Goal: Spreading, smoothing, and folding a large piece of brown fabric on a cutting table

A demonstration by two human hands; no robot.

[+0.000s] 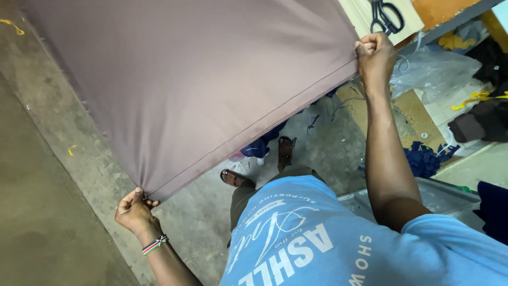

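— What have your hands got?

— My left hand [135,211] is pinched tight on the near left corner of the cloth [196,79]. My right hand [375,55] is a closed fist on the far right corner, arm stretched out.

— And the cloth?

— It is a mauve sheet pulled taut between my two hands, held up off the floor [47,222], spreading away to the far left. A stitched line runs along the edge between my fists.

— What is around you?

— A beaded band [155,245] sits on my left wrist. Under the cloth edge I see my sandals [259,161] on the concrete. Black scissors [386,16] lie on a board just beyond my right fist. Blue scraps [426,159] lie on the right.
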